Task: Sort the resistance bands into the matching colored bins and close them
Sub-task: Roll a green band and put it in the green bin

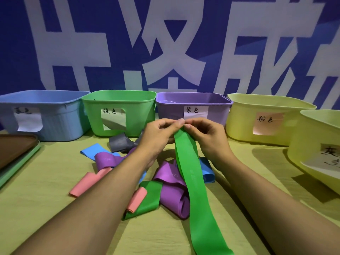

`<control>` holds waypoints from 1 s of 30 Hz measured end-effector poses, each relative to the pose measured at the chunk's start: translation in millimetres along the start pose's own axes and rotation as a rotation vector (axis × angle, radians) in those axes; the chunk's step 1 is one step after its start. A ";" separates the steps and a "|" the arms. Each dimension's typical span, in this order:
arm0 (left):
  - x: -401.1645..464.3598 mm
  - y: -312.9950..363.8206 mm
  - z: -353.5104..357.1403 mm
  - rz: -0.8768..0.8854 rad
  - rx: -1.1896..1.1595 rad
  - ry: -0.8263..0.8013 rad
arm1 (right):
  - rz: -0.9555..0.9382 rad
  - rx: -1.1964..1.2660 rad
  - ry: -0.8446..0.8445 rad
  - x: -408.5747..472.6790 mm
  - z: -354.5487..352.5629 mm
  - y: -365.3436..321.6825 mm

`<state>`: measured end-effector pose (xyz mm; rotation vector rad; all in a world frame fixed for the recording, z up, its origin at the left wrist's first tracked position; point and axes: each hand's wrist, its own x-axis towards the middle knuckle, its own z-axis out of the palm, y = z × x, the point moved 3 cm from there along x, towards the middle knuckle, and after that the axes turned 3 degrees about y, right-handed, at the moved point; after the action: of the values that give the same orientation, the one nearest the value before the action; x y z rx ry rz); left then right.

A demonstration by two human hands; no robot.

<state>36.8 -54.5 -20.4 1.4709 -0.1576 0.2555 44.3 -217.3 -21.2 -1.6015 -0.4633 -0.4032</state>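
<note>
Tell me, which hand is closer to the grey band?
Left. The left hand pinches the green band just right of the grey band; the right hand pinches it too, farther right.

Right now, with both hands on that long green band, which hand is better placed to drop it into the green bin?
Probably the left hand. Both hands pinch the green band at its top end, but the green bin stands to the left of them, while the right hand sits before the purple bin.
</note>
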 end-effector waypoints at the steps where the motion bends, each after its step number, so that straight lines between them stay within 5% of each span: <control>1: -0.1 -0.9 0.0 -0.013 0.021 0.010 | -0.003 0.001 -0.006 -0.3 0.9 -1.1; 12: 2.6 -5.0 -3.6 -0.001 0.097 0.057 | -0.024 -0.022 0.000 -0.1 2.8 -2.8; 20: 2.1 -2.0 1.6 0.012 0.009 0.020 | 0.194 -0.012 0.063 -8.6 4.8 -11.5; 30: 0.7 0.6 1.5 0.065 -0.011 -0.008 | 0.095 -0.077 0.085 -7.6 5.1 -10.8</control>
<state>37.3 -55.9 -19.4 1.4579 -0.2130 0.3011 32.1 -212.0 -16.4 -1.6667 -0.3091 -0.4198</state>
